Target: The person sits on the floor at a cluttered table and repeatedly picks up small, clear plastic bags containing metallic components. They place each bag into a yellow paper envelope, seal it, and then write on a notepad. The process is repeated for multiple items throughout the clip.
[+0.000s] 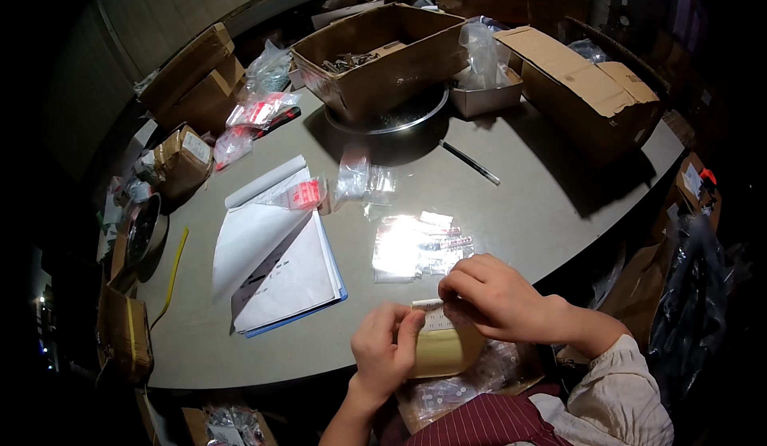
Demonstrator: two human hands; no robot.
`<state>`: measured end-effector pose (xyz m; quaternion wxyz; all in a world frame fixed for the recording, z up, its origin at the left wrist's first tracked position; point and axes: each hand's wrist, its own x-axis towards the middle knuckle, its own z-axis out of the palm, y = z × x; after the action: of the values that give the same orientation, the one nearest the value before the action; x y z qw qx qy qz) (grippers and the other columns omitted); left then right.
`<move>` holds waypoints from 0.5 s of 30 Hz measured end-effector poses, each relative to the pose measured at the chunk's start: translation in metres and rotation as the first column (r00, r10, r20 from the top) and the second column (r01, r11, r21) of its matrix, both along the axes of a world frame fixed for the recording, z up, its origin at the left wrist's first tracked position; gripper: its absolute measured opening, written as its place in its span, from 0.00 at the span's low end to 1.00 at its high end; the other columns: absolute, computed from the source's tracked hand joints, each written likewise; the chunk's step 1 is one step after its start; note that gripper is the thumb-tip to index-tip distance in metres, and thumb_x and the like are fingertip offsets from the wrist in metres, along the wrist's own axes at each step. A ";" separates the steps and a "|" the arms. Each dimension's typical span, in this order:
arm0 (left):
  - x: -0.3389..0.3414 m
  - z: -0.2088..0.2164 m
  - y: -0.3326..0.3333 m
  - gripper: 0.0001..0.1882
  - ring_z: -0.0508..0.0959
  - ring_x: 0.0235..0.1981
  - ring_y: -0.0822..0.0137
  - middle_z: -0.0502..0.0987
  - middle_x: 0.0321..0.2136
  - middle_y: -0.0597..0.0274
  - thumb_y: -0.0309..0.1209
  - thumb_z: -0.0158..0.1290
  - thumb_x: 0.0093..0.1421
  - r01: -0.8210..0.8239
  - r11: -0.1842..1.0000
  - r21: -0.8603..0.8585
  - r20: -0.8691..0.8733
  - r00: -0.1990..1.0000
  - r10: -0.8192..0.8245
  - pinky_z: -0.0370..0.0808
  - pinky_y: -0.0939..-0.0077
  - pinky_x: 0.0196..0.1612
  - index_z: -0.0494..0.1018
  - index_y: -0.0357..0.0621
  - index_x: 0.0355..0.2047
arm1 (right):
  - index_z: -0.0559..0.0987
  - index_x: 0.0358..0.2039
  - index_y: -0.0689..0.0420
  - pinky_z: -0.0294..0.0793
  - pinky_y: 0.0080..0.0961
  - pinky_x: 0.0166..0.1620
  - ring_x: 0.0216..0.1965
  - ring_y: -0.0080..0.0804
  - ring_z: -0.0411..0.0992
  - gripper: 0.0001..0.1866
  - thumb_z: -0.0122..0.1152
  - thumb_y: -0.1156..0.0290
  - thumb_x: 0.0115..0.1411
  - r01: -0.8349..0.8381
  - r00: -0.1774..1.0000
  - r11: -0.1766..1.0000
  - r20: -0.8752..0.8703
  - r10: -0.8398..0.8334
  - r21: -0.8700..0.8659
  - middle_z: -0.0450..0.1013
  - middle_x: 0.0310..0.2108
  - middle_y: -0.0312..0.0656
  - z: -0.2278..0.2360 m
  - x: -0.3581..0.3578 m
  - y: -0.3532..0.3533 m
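Maroon striped cloth (499,420) is seen closest, and just beyond it clear plastic bags (447,396) are spread beneath the hands. Now the yellow sheet (446,356), topped by a white printed strip (435,318), is being held at the near edge of the table (288,362): its left side is pinched by the left hand (385,346), thumb pressed over the strip, while the strip's upper right is gripped by the bunched fingertips of the right hand (497,298). Just past them, flat clear bags (415,248) are caught in glare. Leftward, white papers (288,282) are stacked on a blue folder (343,293); farther back, a pen (470,162) is laid near a carton of metal pieces (383,87).
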<state>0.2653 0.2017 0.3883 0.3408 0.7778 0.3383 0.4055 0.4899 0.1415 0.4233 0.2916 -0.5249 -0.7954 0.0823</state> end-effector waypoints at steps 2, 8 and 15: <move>-0.003 -0.002 0.003 0.09 0.77 0.22 0.67 0.79 0.22 0.57 0.28 0.60 0.68 0.004 1.000 0.018 -0.031 1.000 -0.003 0.73 0.72 0.27 0.76 0.37 0.31 | 0.78 0.41 0.59 0.73 0.38 0.43 0.37 0.46 0.74 0.11 0.70 0.75 0.59 0.010 1.000 0.999 0.007 -0.010 0.044 0.75 0.36 0.44 -0.002 -0.002 0.000; -0.002 -0.001 0.005 0.12 0.73 0.21 0.70 0.76 0.20 0.56 0.29 0.57 0.71 -0.015 1.000 0.024 -0.029 0.999 0.015 0.70 0.71 0.26 0.75 0.36 0.30 | 0.80 0.41 0.61 0.74 0.36 0.41 0.35 0.43 0.74 0.14 0.71 0.76 0.54 0.032 0.999 0.982 -0.018 -0.029 0.185 0.75 0.36 0.43 -0.015 -0.011 -0.002; 0.002 0.003 0.005 0.11 0.73 0.20 0.56 0.73 0.19 0.54 0.28 0.59 0.68 -0.048 0.997 -0.059 -0.018 0.999 0.047 0.68 0.62 0.26 0.74 0.40 0.27 | 0.80 0.39 0.61 0.76 0.34 0.41 0.36 0.39 0.74 0.15 0.66 0.72 0.49 -0.168 0.960 0.921 0.273 0.070 0.353 0.73 0.36 0.43 -0.005 -0.013 -0.003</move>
<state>0.2675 0.2071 0.3914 0.3514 0.7624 0.3713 0.3967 0.4773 0.1387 0.4181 0.2756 -0.4165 -0.8579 -0.1204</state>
